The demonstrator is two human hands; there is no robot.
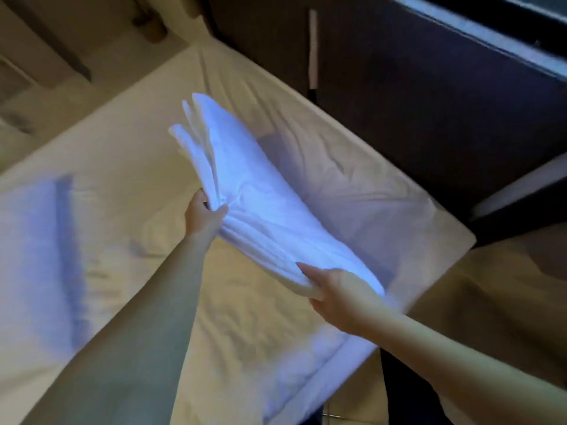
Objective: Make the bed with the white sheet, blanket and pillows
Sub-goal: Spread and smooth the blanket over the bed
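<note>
A folded white blanket (245,191), several layers thick, is held up above the bed (122,167), slanting from upper left to lower right. My left hand (205,216) grips its left edge, thumb over the top layer. My right hand (334,294) holds its near end, fingers under the folds and thumb on top. The bed is covered by a rumpled white sheet (251,326). A white pillow (346,191) lies on the bed behind the blanket, near the right edge.
A dark wooden wall panel (414,96) runs along the bed's far right side. A lit window strip (491,35) shows at top right. Beige floor (491,302) lies right of the bed corner. Furniture stands at top left, blurred.
</note>
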